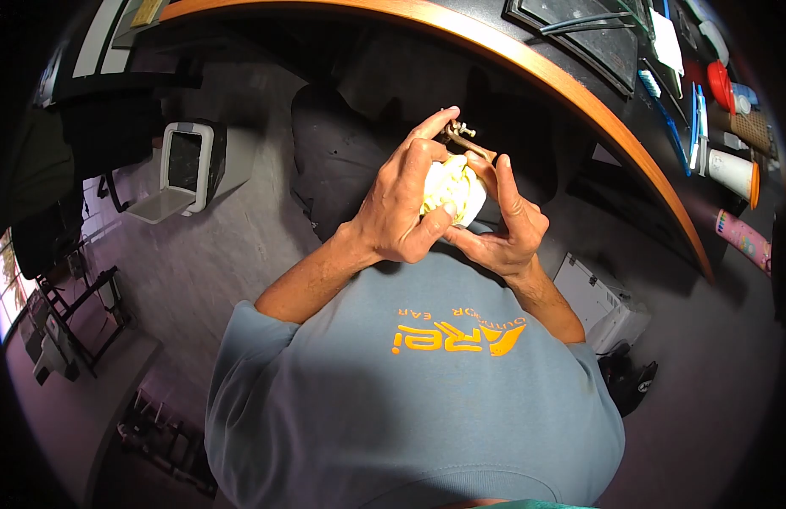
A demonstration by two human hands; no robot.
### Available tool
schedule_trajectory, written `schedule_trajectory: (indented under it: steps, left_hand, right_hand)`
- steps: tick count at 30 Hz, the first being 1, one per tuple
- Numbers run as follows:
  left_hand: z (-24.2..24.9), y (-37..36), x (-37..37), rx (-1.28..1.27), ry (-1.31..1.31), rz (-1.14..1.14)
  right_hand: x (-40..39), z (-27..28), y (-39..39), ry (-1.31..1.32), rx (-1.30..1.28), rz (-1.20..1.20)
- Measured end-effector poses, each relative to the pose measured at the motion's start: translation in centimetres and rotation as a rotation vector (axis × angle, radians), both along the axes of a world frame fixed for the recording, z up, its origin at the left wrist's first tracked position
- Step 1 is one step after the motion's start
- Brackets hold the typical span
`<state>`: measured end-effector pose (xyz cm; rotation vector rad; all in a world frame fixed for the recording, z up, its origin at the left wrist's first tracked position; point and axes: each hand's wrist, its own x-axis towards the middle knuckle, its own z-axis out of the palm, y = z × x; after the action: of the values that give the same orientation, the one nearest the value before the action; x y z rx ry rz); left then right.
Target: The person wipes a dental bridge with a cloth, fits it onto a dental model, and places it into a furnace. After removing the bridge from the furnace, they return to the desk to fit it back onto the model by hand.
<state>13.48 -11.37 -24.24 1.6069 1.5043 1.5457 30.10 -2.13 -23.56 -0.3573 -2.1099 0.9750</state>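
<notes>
My left hand (401,195) is closed around a crumpled pale yellow-white cloth (454,193), with its thumb pressed on the front. From the other side, my right hand (510,216) grips the same cloth, its thumb raised along the edge. A small brownish metal part (474,146) with a screw-like end sticks out above the cloth, between the fingers of both hands. Its lower end is hidden by the cloth and fingers, so its kind cannot be made out. Both hands are held in front of my grey-blue shirt (410,399).
A curved desk edge (529,59) in orange wood arcs ahead and to the right. On the desk lie a toothbrush (665,110), a white cup with orange rim (732,176) and a pink patterned case (743,241). A white-framed box (189,165) stands on the floor at left.
</notes>
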Motion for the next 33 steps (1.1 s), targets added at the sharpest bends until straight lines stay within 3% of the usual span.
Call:
schedule_trajectory:
  steps: [18,24,33]
  left_hand:
    - [-0.9,0.0,0.1,-0.019,-0.043,0.006]
    - [-0.3,-0.4,0.4,-0.106,-0.242,-0.026]
    - [-2.0,-0.4,0.4,-0.085,-0.326,-0.051]
  right_hand:
    - [0.5,-0.5,-0.1,-0.055,0.002,0.019]
    - [0.3,0.0,-0.2,-0.077,0.028,-0.004]
    - [0.1,0.0,-0.5,-0.081,0.020,-0.021]
